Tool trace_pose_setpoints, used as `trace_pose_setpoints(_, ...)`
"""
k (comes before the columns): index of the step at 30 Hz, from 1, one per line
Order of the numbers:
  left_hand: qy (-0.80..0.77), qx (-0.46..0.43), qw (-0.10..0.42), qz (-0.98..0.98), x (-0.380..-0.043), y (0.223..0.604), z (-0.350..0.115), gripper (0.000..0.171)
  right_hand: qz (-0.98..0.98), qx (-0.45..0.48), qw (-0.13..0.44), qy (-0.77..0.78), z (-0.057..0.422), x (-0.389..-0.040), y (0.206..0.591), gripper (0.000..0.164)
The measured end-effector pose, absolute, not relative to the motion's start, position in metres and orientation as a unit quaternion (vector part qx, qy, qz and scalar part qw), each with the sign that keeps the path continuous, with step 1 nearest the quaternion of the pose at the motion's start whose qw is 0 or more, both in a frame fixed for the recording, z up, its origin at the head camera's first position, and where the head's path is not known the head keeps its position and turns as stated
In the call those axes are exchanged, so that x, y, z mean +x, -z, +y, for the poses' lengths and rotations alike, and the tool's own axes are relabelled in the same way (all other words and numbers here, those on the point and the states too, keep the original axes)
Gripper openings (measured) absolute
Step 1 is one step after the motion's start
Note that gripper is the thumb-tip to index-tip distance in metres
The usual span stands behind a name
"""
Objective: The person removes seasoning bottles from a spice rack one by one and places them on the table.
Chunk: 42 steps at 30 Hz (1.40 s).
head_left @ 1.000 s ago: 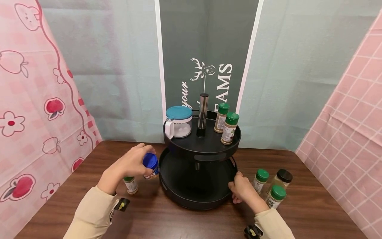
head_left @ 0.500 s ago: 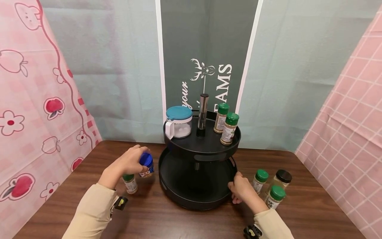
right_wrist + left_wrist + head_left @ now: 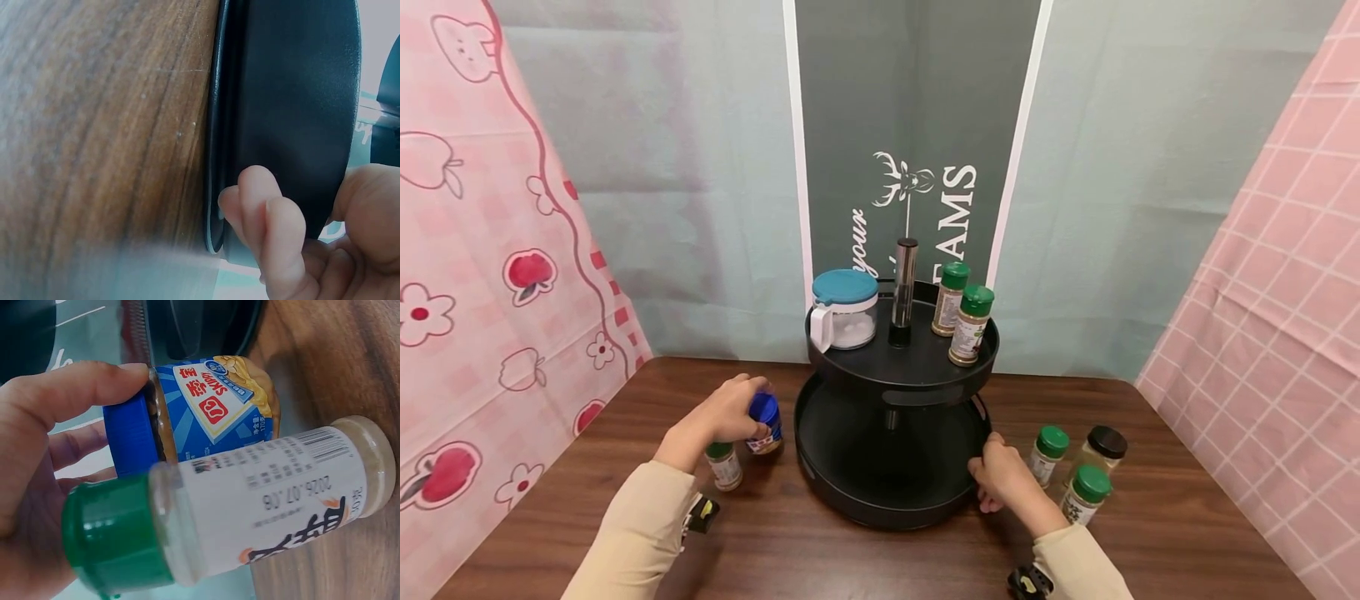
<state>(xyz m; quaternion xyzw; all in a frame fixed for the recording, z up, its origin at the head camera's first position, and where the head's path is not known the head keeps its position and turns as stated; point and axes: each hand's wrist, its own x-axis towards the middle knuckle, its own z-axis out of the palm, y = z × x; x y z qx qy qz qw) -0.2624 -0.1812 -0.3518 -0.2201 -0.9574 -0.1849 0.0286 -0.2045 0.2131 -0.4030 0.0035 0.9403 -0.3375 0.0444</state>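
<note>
My left hand (image 3: 724, 417) holds a peanut butter jar (image 3: 212, 403) by its blue lid, thumb on one side and fingers on the other. The jar's base is at the table, left of the black two-tier tray (image 3: 887, 512). Close beside it stands a green-capped seasoning bottle (image 3: 269, 500), partly covering the jar in the left wrist view. At the tray's right side my right hand (image 3: 1006, 475) grips the lower tier's rim (image 3: 294, 106), thumb over the edge and fingers curled against the outer wall.
The upper tier carries a blue-lidded glass jar (image 3: 853, 321) with a white handle and two green-capped bottles (image 3: 967, 333), around a metal post (image 3: 904, 287). Right of my right hand stand two green-capped bottles (image 3: 1078, 500) and a black-capped jar (image 3: 1101, 450). Curtains hang behind and at both sides.
My left hand has brought the peanut butter jar left, away from the tray's edge, to beside the green-capped bottle, and it stands more upright. The right hand keeps its hold on the rim.
</note>
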Motion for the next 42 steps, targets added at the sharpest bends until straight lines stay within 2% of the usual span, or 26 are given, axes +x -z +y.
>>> trace_pose_setpoints(25,0.158,-0.205,-0.011,-0.966,-0.265,0.357,-0.179,0.056,0.94,0.004,0.043,0.338,0.213,-0.204,0.403,0.053)
trace_pose_setpoints(36,0.163,-0.194,-0.027,-0.967,-0.266,0.355,-0.179,0.058,0.942,0.003,0.048,0.333,0.213,-0.204,0.403,0.058)
trace_pose_setpoints(42,0.163,-0.203,-0.014,-0.965,-0.262,0.343,-0.179,0.052,0.941,0.002,0.064,0.333,0.213,-0.204,0.402,0.064)
